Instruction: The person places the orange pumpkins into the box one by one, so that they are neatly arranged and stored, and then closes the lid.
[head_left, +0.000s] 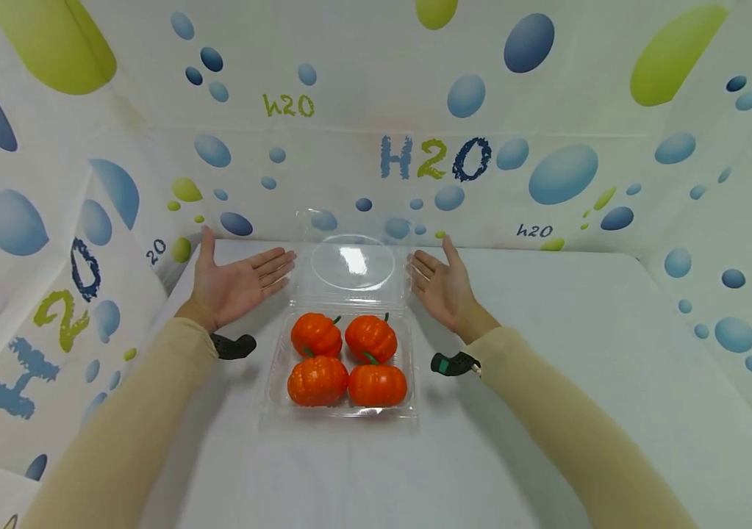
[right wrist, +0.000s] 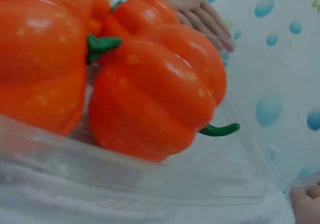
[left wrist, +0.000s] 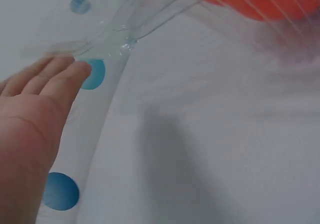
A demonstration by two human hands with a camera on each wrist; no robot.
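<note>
A clear plastic clamshell container (head_left: 273,400) lies on the table with its lid (head_left: 352,283) raised behind it. Inside sit several small orange pumpkins (head_left: 378,386) with green stems, arranged in two rows. My left hand (head_left: 233,288) is at the lid's left side, palm turned up and inward, fingers straight and fingertips right at the edge. On the opposite side, my right hand (head_left: 443,289) has its fingers extended toward the lid's right edge, thumb up. Neither hand grips anything. In the right wrist view, a pumpkin (right wrist: 155,89) fills the middle, and right-hand fingers (right wrist: 307,204) show at the corner.
White cloth covers the table (head_left: 548,353). Behind it and to both sides hangs a white curtain (head_left: 349,162) printed with blue and green drops and H2O lettering. A small black wrist device (head_left: 233,347) sticks out from the left cuff, and a similar one (head_left: 453,364) from the right.
</note>
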